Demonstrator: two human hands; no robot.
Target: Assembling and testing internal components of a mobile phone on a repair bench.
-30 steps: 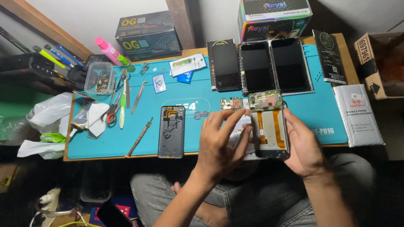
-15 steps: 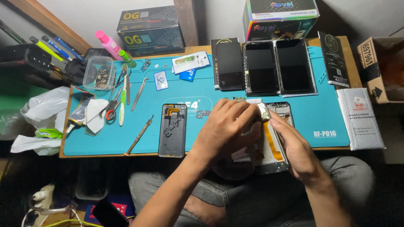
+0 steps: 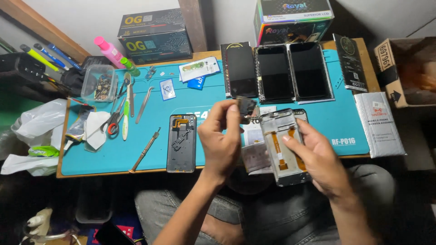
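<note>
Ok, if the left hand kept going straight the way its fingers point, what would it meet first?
The left hand, pinching a small dark part, points up and away across the teal mat. It would probably meet first the black phone screen lying at the far edge, though depth is hard to judge.

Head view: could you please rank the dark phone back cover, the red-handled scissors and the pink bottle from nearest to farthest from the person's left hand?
From the left hand:
1. Dark phone back cover, lying on the mat just left of it.
2. Red-handled scissors, farther left among the tools.
3. Pink bottle, at the far left back corner.
</note>
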